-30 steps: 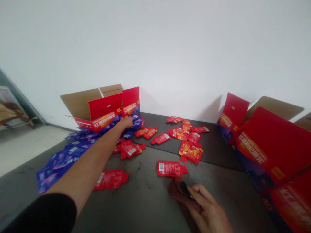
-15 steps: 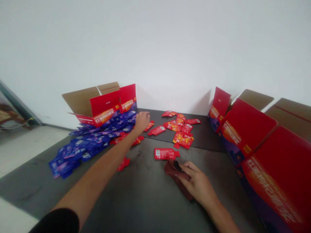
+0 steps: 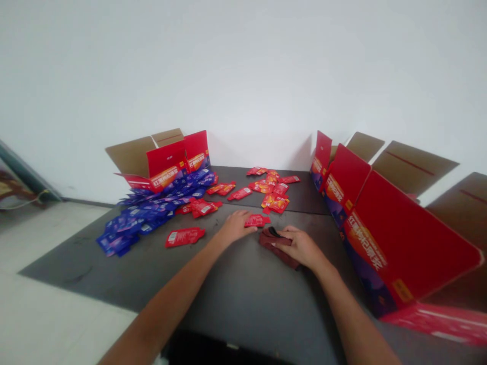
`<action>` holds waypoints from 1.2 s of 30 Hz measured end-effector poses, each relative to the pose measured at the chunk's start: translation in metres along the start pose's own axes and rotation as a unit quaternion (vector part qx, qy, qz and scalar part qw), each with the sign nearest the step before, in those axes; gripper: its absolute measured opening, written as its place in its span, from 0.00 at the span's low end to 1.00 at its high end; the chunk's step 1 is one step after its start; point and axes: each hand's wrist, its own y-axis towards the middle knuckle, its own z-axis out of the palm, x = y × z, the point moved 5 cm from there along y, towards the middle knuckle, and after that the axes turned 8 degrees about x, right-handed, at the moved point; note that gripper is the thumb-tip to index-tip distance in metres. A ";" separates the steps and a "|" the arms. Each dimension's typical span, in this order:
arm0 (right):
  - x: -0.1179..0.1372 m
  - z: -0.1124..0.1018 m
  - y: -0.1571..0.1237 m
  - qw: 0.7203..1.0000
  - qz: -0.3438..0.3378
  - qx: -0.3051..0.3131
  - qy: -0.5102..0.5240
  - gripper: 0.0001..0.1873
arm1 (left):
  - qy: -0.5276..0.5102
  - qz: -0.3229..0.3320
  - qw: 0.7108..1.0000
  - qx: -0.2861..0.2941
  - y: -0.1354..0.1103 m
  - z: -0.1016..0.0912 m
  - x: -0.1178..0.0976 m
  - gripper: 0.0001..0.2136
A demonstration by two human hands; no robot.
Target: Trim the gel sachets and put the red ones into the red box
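Note:
My left hand (image 3: 236, 226) lies flat on the dark table, its fingertips at the edge of a red foil sachet (image 3: 257, 220). Just to the right, my right hand (image 3: 301, 247) closes over a dark reddish-brown cloth (image 3: 276, 246), with a small black item (image 3: 274, 232) showing in its folds. Both hands are close together near the front of the table. Another red sachet (image 3: 184, 236) lies to the left of my left hand, and a heap of blue-purple sachets (image 3: 152, 213) spreads further left.
Loose red sachets (image 3: 272, 190) lie scattered toward the back of the dark table (image 3: 243, 284). An open carton with red printed flaps (image 3: 163, 162) stands at the back left. Red printed cartons (image 3: 403, 233) line the right side, and a white wall runs behind.
My left hand has moved from the blue heap rightward to the red sachet near the cloth. The right hand still has the cloth. The whole view has shifted, making the table look farther away.

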 end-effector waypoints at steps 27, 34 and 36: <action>-0.027 -0.022 -0.011 0.985 0.015 -0.166 -0.046 0.22 | 0.012 -0.104 0.994 -0.043 -0.208 0.010 -0.092 0.25; -0.014 -0.010 -0.010 0.985 -0.002 -0.163 -0.050 0.21 | -0.036 0.010 0.992 -0.117 -0.242 0.006 -0.091 0.23; -0.010 -0.009 -0.009 0.986 0.003 -0.159 -0.054 0.21 | -0.047 0.053 0.990 -0.119 -0.255 0.008 -0.088 0.19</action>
